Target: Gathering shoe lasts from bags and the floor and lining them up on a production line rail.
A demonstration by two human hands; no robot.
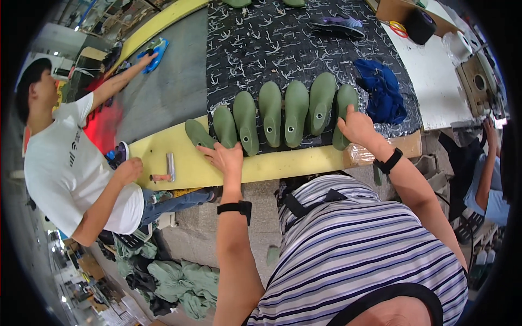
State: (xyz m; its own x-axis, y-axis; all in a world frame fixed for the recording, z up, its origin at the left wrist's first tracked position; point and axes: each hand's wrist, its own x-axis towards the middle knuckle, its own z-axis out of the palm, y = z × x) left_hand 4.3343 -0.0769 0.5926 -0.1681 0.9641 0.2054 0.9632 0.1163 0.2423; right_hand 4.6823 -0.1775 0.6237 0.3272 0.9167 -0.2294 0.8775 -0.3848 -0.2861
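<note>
Several green shoe lasts [270, 108] lie side by side in a slightly fanned row along the table's near edge, some with a metal-rimmed hole in the heel end. My left hand [225, 158] rests at the heel ends of the left lasts, fingers spread. Its fingertips touch the second last [223, 124] and reach toward the tilted leftmost last [197, 132]. At the other end of the row, the fingers of my right hand [359, 129] are closed around the edge of the rightmost last [346, 98].
Yellow padding [261, 167] edges the table. A short metal tool [171, 167] lies left of my hand. Dark blue cloth [380, 89] and a purple-grey shoe [340, 26] lie beyond the lasts. At left, a co-worker [81, 157] reaches for a blue object [156, 57].
</note>
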